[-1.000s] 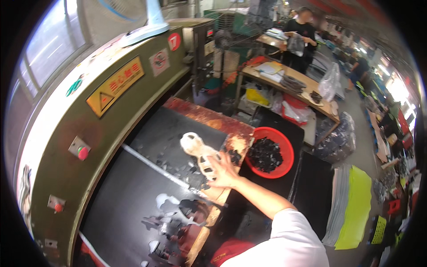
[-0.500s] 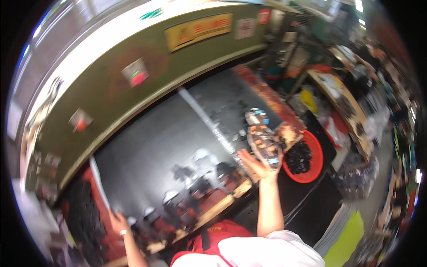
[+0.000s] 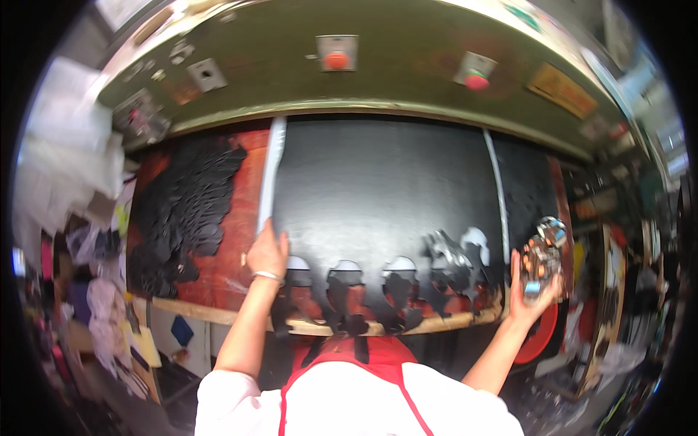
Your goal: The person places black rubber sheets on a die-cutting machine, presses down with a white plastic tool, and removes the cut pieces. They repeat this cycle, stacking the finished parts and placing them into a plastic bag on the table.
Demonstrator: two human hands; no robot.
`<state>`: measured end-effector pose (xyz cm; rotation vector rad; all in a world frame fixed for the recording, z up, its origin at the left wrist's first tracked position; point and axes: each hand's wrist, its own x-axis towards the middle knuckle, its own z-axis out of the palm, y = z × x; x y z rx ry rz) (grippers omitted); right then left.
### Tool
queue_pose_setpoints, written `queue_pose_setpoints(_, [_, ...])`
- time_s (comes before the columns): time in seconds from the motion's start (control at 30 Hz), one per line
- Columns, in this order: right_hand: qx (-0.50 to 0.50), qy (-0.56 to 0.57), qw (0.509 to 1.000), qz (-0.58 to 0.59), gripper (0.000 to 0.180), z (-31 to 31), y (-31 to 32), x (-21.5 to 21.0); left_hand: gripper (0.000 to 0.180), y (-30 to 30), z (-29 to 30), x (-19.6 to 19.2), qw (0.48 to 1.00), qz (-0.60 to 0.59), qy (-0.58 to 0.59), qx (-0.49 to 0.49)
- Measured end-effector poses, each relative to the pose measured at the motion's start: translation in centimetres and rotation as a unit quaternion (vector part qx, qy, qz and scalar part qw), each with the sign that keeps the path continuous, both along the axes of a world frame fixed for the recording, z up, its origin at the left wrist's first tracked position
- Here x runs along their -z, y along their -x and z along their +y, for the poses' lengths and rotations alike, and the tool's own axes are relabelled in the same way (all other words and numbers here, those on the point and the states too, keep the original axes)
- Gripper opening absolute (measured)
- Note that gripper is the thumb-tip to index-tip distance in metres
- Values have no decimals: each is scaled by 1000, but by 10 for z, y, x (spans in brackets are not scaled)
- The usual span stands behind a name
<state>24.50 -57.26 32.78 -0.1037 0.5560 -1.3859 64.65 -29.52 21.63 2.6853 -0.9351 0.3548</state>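
Observation:
A wide black sheet (image 3: 385, 189) lies across the bench, with a pale strip (image 3: 273, 160) along its left edge and a second strip (image 3: 497, 182) towards the right. My left hand (image 3: 267, 253) rests at the near end of the left strip, its fingers stretched forward. At the right, my right hand (image 3: 525, 305) grips a sole-shaped cutting die (image 3: 542, 258). Metal edges, orange and blue bits and dark blocks show inside the die. Along the sheet's near edge are rounded cut-outs (image 3: 347, 283) with ragged black remnants between them, and red board shows through.
Dark cut pieces (image 3: 189, 196) are heaped on the red board (image 3: 247, 182) at the left. Behind the sheet runs a green machine beam (image 3: 400, 80) with a red button (image 3: 336, 61) and a pinkish one (image 3: 476, 80). A red basin (image 3: 538, 338) sits below my right hand.
My view has swung left, bringing the heap of dark pieces fully into sight. The die stays in my right hand, and my left hand remains by the left strip.

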Motion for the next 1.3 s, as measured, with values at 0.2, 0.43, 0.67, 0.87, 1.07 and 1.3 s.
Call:
queue_pose_setpoints(0.2, [-191,267,903,278,94,69,-90,6,47,3,-7,1,990,30,133,23])
queue_pose_setpoints(0.43, [-349,367,685,524,83,100,-278,36,50,0,-4,1,987,57,146,38])
queue_pose_setpoints(0.67, [-145,492,489,706,85,150,-344,90,49,-6,-15,2,981,94,165,33])
queue_pose_setpoints(0.87, [-236,494,443,710,100,101,-371,74,44,-42,-53,1,986,82,141,23])
queue_pose_setpoints(1.07, [-137,426,595,667,68,-26,-333,40,37,-93,-77,-14,969,137,195,69])
queue_pose_setpoints(1.3, [113,435,534,716,19,-190,-277,-11,18,-90,-66,-26,966,207,153,-23])
